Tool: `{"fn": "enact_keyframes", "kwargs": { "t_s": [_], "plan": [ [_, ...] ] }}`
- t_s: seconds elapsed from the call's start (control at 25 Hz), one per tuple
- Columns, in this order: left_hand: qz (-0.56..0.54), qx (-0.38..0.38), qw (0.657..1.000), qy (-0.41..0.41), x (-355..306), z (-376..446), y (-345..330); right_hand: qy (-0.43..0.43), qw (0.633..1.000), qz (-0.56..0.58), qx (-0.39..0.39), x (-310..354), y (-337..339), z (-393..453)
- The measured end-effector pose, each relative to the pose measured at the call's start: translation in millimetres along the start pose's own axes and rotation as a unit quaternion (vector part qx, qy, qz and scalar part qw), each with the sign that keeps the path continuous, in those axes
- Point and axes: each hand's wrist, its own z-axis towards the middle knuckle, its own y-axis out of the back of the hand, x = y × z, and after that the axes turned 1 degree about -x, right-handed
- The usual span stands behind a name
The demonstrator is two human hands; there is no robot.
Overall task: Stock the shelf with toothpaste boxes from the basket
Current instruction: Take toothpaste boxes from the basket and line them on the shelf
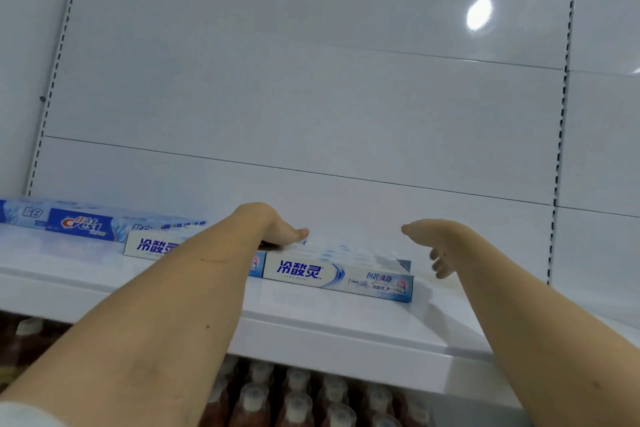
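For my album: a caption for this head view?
Left hand rests on toothpaste boxes on the shelf; right hand hovers open.

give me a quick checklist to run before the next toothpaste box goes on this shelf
1. Left hand off the stock: not ok, it rests flat on the white and blue boxes.
2. Right hand free for the next box: ok, fingers relaxed, holding nothing, clear of the row.
3. Front box facing out: ok, its printed side faces the aisle and it lies flat on the shelf.
4. Space to the right of the row: ok, bare shelf there.
5. Crest boxes at left lined up: cannot tell, blurred and cut off by the frame edge.
6. Basket within reach: cannot tell, not in view.
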Motion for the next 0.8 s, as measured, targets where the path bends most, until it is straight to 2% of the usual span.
{"fn": "enact_keyframes", "kwargs": {
  "t_s": [0.2, 0.36, 0.48, 0.56, 0.64, 0.8],
  "plan": [
    [-0.022, 0.022, 1.000, 0.006, -13, 30, 12, 0.053, 0.998, 0.017, -0.009, 19, 8, 29],
    [-0.064, 0.048, 0.997, 0.006, -18, 39, 9, 0.068, 0.998, 0.017, 0.005, 24, -14, 52],
    [-0.144, 0.026, 0.989, -0.010, -17, 45, 3, -0.003, 0.995, 0.079, 0.067, 15, -23, 68],
    [-0.141, 0.023, 0.990, -0.009, -16, 45, -1, -0.056, 0.983, 0.148, 0.090, 12, -27, 72],
    [-0.124, 0.031, 0.992, 0.006, -15, 47, -1, -0.048, 0.975, 0.177, 0.123, 18, -31, 70],
    [-0.098, 0.030, 0.995, -0.001, -13, 52, -4, -0.012, 0.984, 0.102, 0.148, 28, -40, 69]
  ]
}}
